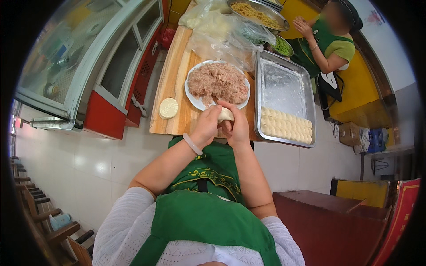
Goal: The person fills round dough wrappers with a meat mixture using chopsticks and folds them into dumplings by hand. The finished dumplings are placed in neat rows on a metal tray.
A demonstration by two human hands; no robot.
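Between my left hand (208, 123) and my right hand (237, 124) is a folded dough dumpling (226, 114), pinched by the fingers of both. Just beyond my fingertips stands a white plate (197, 103) heaped with raw minced meat filling (216, 81). A stack of round dough wrappers (168, 108) lies on the wooden table to the left. On the right, a metal tray (283, 78) holds rows of folded dumplings (286, 125) at its near end, and its far part shows a floury surface.
Clear plastic bags (219, 33) lie behind the plate. A bowl of chopped greens (282, 46) and a large metal bowl of yellowish crumbly food (256, 15) stand farther back. Another person (327, 43) in a green apron is beyond the tray. A glass-fronted cabinet (109, 69) stands left of the wooden table (166, 73).
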